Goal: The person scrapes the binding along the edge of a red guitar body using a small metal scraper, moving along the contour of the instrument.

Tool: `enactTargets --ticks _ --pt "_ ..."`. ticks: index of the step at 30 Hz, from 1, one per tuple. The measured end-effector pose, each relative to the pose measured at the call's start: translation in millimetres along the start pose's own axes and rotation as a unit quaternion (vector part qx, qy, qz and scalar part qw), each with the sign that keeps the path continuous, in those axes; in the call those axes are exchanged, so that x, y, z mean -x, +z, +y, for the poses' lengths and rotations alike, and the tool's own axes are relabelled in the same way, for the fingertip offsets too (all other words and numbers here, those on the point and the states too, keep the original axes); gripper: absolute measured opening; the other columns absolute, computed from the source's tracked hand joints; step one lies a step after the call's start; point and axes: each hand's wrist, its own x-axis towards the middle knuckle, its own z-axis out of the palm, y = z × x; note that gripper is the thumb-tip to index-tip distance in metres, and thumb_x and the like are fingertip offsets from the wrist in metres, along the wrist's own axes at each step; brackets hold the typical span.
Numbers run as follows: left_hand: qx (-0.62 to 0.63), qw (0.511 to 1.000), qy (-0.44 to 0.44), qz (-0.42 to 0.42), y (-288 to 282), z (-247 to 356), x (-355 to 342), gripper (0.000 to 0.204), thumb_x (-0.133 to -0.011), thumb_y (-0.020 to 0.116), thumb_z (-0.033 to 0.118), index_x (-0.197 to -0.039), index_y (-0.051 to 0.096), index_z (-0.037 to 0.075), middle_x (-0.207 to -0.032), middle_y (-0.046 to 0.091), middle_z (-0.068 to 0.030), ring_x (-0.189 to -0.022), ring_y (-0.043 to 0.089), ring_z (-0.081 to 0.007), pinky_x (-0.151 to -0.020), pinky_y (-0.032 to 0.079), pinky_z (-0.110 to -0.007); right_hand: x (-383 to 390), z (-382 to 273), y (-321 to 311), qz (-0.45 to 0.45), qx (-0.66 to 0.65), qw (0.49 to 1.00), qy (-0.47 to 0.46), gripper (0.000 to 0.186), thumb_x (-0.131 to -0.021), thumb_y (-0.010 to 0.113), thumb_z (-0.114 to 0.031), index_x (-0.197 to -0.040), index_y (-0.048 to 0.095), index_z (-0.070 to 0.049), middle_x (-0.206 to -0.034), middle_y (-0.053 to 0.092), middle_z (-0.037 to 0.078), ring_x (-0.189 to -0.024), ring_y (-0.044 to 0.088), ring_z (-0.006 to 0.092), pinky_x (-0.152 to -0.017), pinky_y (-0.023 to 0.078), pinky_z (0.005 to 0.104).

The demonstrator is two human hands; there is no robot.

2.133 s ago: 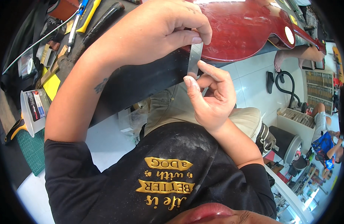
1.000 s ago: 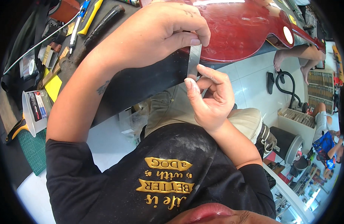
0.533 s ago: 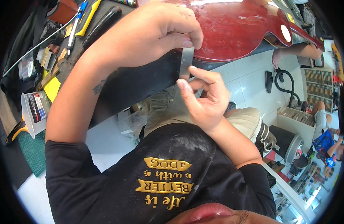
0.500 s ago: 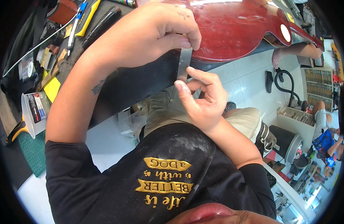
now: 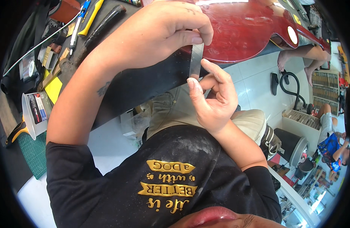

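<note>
Two bare hands are working at one thin grey metal strip, which is slanting just off the near edge of a glossy red guitar body, above the dark bench top. Left hand is pinching the strip's upper end, thumb and bent index finger closed on it, the other fingers partly hidden. Right hand is sitting at the lower end: thumb and index are standing partly apart, thumb tip reaching the strip's bottom, index tip lying just beside its right edge, remaining fingers curling in. Cannot tell if the right is actually gripping. Fingertips of the right are showing pale dust.

Guitar is lying on the bench, neck pointing off to the right. Left side of bench: a yellow-handled tool, a blue-and-silver pen-shaped tool and a dark-handled tool are lying near each other; a translucent tub is resting near a green cutting mat. Person is wearing a black T-shirt, dust showing on the front. Right side: a black shoe is lying on pale floor tiles, a black hose looping beside it.
</note>
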Motion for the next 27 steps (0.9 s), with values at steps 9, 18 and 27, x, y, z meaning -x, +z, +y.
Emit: enactTargets --ticks 9,18,27 --pt "-0.017 1.0 -0.005 -0.016 -3.3 0.4 0.0 0.006 -0.09 0.068 -0.002 -0.094 0.067 0.003 -0.084 0.068 -0.0121 -0.081 0.068 -0.03 -0.072 0.052 -0.036 1.6 -0.9 -5.9 -0.053 0.026 0.998 0.018 0.048 -0.091 0.073 0.01 -0.136 0.055 0.011 -0.08 0.061 0.001 -0.071 0.057 0.0041 -0.085 0.055 0.0248" --pt "-0.028 0.999 0.005 -0.039 -7.7 2.9 -0.9 0.007 -0.088 0.069 -0.003 -0.093 0.068 0.002 -0.085 0.069 -0.0121 -0.082 0.068 -0.0313 -0.074 0.052 -0.038 3.3 -3.3 -3.9 -0.071 0.041 0.996 0.016 0.049 -0.091 0.073 0.01 -0.136 0.055 0.011 -0.078 0.062 0.001 -0.07 0.058 0.0047 -0.082 0.054 0.0231" --pt "-0.011 1.0 -0.014 0.01 -0.4 3.6 -0.5 0.009 -0.088 0.069 -0.003 -0.095 0.067 0.002 -0.084 0.067 -0.012 -0.082 0.068 -0.0315 -0.074 0.052 -0.037 -4.1 -0.4 -7.7 0.019 0.033 0.999 -0.005 0.041 -0.084 0.08 0.003 -0.124 0.07 0.002 -0.072 0.066 0.003 -0.061 0.055 0.0091 -0.061 0.047 0.0241"
